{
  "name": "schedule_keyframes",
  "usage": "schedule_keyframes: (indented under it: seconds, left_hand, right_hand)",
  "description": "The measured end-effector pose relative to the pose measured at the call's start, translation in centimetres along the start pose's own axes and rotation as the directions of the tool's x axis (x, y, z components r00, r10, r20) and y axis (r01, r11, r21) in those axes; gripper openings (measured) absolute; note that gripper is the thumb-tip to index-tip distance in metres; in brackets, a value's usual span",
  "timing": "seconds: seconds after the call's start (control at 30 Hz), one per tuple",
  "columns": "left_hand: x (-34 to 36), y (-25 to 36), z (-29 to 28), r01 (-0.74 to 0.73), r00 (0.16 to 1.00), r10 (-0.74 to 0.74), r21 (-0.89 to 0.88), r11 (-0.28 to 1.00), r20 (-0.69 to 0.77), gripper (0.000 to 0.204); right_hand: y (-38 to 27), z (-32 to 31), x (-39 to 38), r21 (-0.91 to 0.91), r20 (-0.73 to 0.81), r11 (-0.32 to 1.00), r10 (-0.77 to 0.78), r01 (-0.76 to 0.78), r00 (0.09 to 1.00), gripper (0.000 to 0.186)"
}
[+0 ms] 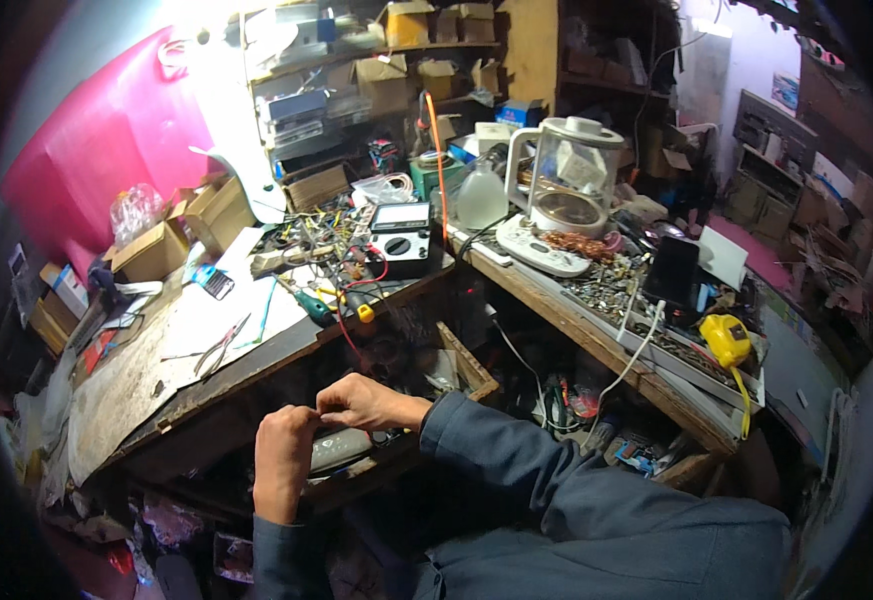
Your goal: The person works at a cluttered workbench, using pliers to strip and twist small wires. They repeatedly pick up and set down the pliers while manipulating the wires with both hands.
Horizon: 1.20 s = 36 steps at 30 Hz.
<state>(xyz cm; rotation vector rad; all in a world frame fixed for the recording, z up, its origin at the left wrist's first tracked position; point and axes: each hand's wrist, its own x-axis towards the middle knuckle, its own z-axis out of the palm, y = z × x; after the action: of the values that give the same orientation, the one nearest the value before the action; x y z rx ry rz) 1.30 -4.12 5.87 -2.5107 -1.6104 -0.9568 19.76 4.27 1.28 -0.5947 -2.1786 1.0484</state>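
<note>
My left hand [284, 455] and my right hand [364, 402] meet in front of me, above an open wooden drawer [468, 362]. Fingertips of both are pinched together and touch each other. Whatever lies between them, if anything, is hidden or too small to make out. Just under the hands, a grey-green rounded object [341, 450] rests in the drawer. On the bench beyond are pliers [224, 346], a screwdriver with a green handle [312, 306] and an analog multimeter [401, 243] with a red lead that hangs down toward the drawer.
A glass electric kettle [581, 170] stands on its white base at the back right, among metal scraps. Nearer lie a black phone [672, 268] and a yellow tape measure [724, 340]. A white cable [628, 365] dangles off the right bench edge. Cardboard boxes [154, 250] sit at left.
</note>
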Motion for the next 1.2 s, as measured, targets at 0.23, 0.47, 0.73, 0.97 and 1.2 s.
schedule_keyframes:
  seconds: [0.23, 0.47, 0.73, 0.97, 1.2]
  left_hand:
    - [-1.0, 0.5, 0.9, 0.007, 0.988, -0.033, -0.169, 0.986, -0.153, 0.007]
    - [0.6, 2.2, 3.2, 0.008, 0.998, -0.047, -0.584, 0.812, -0.052, 0.011]
    - [5.6, 5.6, 5.4, -0.034, 0.992, -0.06, -0.683, 0.729, -0.114, 0.014]
    - [6.2, 3.9, 8.9, 0.082, 0.968, -0.239, -0.798, 0.596, -0.079, 0.014]
    - [5.5, 4.6, 10.5, 0.117, 0.934, -0.344, -0.829, 0.546, -0.095, 0.014]
  right_hand:
    - [-3.9, -3.0, -2.0, -0.393, -0.051, 0.919, 0.008, -0.027, 0.999, 0.017]
    - [-7.3, -6.0, -3.7, -0.579, 0.006, 0.814, 0.06, -0.045, 0.998, 0.018]
    - [-8.1, -11.6, -4.9, -0.69, -0.038, 0.72, 0.073, -0.079, 0.997, 0.014]
    - [-10.8, -23.3, -6.4, -0.761, -0.323, 0.584, 0.038, -0.283, 0.946, 0.021]
    - [-10.3, -34.4, -10.8, -0.746, -0.62, 0.055, 0.308, -0.664, 0.722, 0.023]
